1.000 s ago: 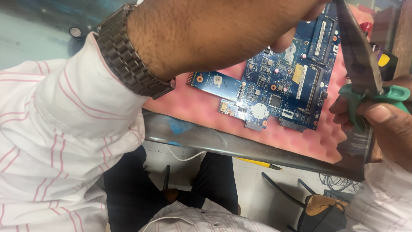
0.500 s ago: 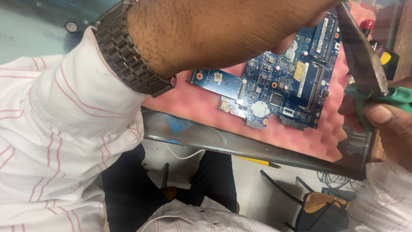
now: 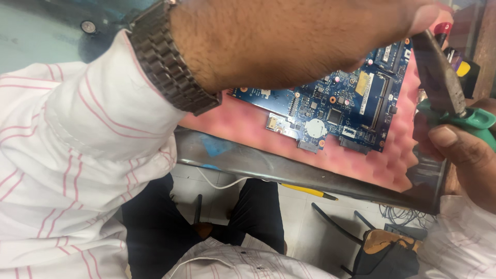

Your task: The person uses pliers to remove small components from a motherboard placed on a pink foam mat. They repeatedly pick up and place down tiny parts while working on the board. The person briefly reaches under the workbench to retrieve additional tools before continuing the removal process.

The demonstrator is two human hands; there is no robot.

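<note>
My left hand (image 3: 310, 41) reaches across the top of the view with a dark metal wristwatch (image 3: 165, 57) on its wrist. Its fingertips meet the jaws of grey pliers (image 3: 439, 77) at the upper right, and whether they pinch anything there is hidden. My right hand (image 3: 465, 155) grips the pliers by their green handle (image 3: 480, 121) at the right edge. Below both hands a blue circuit board (image 3: 341, 108) lies flat on a pink foam mat (image 3: 243, 126), with a round coin cell near its front edge.
The mat rests on a metal-edged table (image 3: 268, 165). Tools with red and yellow handles (image 3: 462, 67) stand at the far right. Under the table are a yellow pen-like tool (image 3: 310, 191), cables (image 3: 408, 214), a worn chair seat (image 3: 387, 248) and my legs.
My left forearm has drifted a little to the right and covers more of the board's top. The pliers stay in my right hand, shifted slightly right.
</note>
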